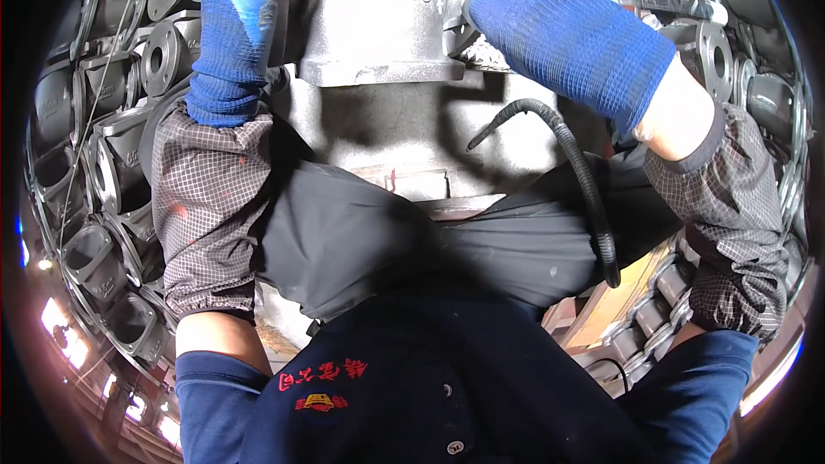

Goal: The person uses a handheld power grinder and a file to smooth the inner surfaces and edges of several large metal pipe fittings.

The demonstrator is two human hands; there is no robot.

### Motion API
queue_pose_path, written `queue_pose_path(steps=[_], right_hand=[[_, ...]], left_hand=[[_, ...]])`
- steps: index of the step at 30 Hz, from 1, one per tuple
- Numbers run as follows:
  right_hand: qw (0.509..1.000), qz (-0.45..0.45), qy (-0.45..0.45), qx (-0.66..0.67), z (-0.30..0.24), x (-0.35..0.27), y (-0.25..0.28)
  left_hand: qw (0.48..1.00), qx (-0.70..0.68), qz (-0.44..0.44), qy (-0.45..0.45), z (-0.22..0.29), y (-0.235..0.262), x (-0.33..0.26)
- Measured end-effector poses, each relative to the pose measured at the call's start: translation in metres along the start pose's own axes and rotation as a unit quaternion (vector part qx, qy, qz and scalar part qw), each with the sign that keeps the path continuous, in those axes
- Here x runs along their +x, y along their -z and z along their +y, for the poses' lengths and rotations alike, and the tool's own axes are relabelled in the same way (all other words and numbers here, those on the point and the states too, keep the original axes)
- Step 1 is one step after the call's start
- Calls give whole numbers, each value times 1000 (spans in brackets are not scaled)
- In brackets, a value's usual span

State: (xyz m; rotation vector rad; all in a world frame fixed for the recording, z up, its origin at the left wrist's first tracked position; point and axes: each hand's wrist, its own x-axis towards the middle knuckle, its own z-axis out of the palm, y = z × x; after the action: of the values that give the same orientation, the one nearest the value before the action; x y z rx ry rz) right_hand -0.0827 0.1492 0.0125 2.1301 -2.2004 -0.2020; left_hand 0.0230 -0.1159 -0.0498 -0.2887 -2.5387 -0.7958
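A pale grey metal casting (378, 26) with raised marks and a flanged lower edge stands in front of me at the top of the view. My left hand (243, 4), in a blue knit glove with a lighter coating, is beside its left side, next to a dark upright part (301, 9). The left fingers run up to the picture's edge and are mostly hidden. On the casting's right, my right hand (546, 13) in a matching glove is curled closed, its back toward me. Whatever it grips is hidden behind the glove.
A black ribbed hose (577, 163) arches over my right thigh. Stacked grey flanged castings line the left (116, 86) and the right (713, 51). A metal bar (675, 5) lies right of my right glove. Below the casting is a pale, shadowed surface (369, 129).
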Motion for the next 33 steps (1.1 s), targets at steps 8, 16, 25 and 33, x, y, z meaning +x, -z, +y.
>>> queue_pose_path(steps=[8, 16, 25, 33], right_hand=[[998, 33, 33, 32, 13, 1, -3], [987, 11, 54, 149, 6, -26, 1], [985, 31, 38, 167, -1, -41, -3], [992, 22, 28, 123, 11, -5, 2]], left_hand=[[993, 107, -40, -1, 1, 4, 1], [990, 125, -37, -57, 10, 1, 10], [986, 139, -39, -83, 14, 0, 17], [983, 149, -49, -90, 11, 3, 16]])
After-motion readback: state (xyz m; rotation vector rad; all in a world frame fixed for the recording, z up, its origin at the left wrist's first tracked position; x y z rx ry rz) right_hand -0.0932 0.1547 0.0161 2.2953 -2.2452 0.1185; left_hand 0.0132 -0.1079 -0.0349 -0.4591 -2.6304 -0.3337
